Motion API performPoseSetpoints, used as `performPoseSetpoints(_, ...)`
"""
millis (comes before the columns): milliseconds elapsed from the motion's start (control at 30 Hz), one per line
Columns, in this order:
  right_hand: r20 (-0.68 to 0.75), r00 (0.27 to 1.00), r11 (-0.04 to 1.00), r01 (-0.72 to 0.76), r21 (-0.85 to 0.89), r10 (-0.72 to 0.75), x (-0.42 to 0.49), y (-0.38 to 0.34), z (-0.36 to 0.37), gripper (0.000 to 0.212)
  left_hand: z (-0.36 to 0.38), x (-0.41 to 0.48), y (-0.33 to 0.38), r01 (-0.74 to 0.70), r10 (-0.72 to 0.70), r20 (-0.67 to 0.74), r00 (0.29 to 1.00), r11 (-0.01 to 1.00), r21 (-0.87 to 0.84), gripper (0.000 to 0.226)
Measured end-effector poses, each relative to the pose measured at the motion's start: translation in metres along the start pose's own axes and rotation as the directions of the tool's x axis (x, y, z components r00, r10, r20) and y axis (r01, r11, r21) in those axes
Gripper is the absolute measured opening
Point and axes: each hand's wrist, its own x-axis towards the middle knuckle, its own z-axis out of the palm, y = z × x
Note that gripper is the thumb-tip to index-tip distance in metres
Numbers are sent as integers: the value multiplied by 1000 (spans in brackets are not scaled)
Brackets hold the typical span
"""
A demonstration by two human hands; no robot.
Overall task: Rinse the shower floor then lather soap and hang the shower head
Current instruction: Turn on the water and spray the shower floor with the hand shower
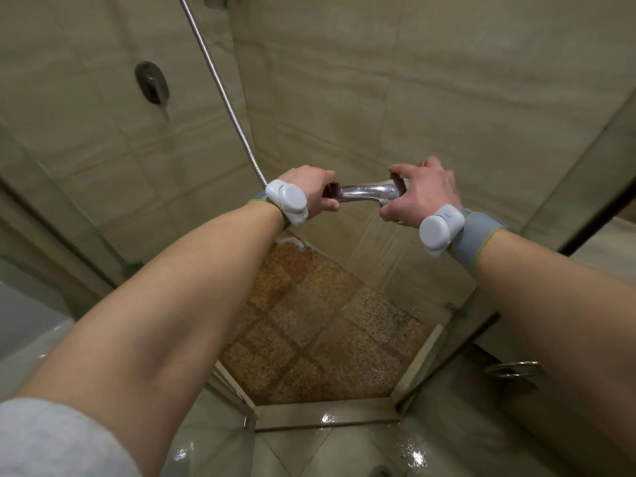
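Beige tiled walls (344, 80) meeting in a corner, dark oval fitting (151, 82) on the left-hand one. Chrome ring (516, 368) low right. Wet glossy tiles (309, 445) just outside the stone threshold (327, 413).

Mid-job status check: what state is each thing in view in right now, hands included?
Shower head: in hand, running, spraying downward.
Left hand: grips the handle end.
Right hand: grips the spray end.
Hose: runs from behind the left wrist up out of view.
Shower floor: wet.
Outer floor tiles: wet, glinting.
Wall control: setting cannot be told.
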Motion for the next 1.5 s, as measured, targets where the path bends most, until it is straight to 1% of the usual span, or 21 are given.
performPoseSetpoints(167,-26,999,998,-47,-51,45,0,8,-19,67,0,14,13,-54,54,-23,998,998,-34,23)
performPoseSetpoints(300,-54,996,988,-82,-131,76,4,9,-35,71,-1,23,22,-89,85,-46,995,993,-80,22)
performPoseSetpoints(400,-69,993,979,-108,-174,98,6,9,-45,66,-2,28,28,-106,100,-56,993,990,-95,22)
performPoseSetpoints(533,-21,992,975,-130,-180,128,8,7,-48,70,-4,30,27,-109,105,-57,993,990,-84,20)
performPoseSetpoints(600,7,991,977,-134,-165,137,7,6,-45,72,-4,30,24,-108,105,-42,994,991,-73,19)
performPoseSetpoints(700,51,990,983,-125,-132,132,7,3,-33,69,-3,28,14,-104,103,-17,994,993,-57,16)
performPoseSetpoints(867,148,982,993,-113,-46,118,10,-8,-4,65,-6,21,-10,-78,78,14,997,997,2,15)
performPoseSetpoints(967,176,978,993,-114,20,109,11,-16,14,66,-12,15,-23,-64,62,36,997,997,45,16)
performPoseSetpoints(1167,195,979,985,-95,143,66,11,-41,55,67,-20,1,-58,-40,32,65,997,992,117,16)
performPoseSetpoints(1267,202,978,976,-96,198,55,10,-52,73,65,-21,-5,-75,-21,13,53,999,989,145,17)
performPoseSetpoints(1433,227,973,954,-115,277,51,15,-63,101,58,-21,1,-94,-19,5,80,997,985,174,23)
performPoseSetpoints(1500,236,971,947,-108,304,35,24,-67,116,58,-21,9,-105,8,-24,85,996,983,181,26)
